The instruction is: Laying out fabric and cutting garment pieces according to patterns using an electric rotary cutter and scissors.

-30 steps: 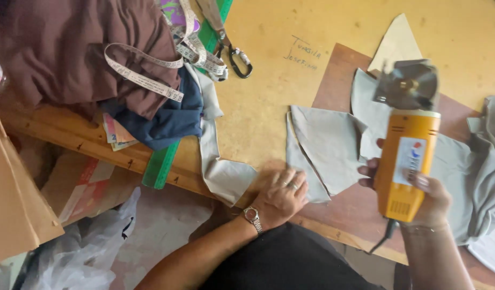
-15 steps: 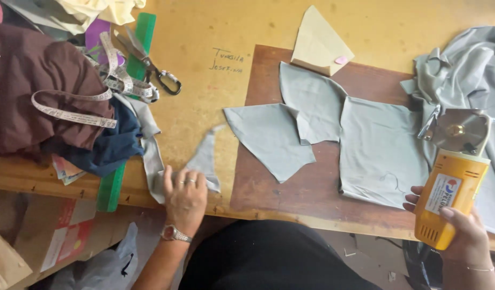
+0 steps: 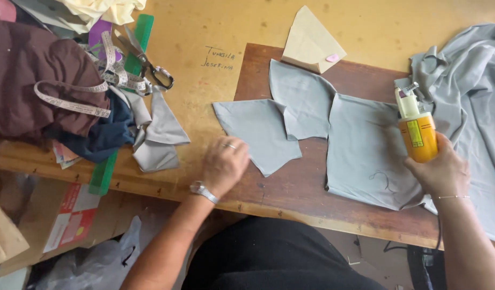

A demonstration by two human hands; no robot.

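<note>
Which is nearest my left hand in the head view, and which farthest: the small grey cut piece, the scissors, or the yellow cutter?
From the left hand:
1. Small grey cut piece, just to its right, its edge beside the fingers.
2. Scissors, up and to the left, by the tape measure.
3. Yellow cutter, far right, held in the right hand.

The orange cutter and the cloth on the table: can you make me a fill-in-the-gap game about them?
1. The right hand holds an orange and yellow ____ cutter.
2. The cut cloth pieces on the dark board are ____ in colour.
3. The left hand wears a watch on its ____.
4. The scissors lie beside a ____ ruler.

Missing words: fabric; grey; wrist; green
</note>
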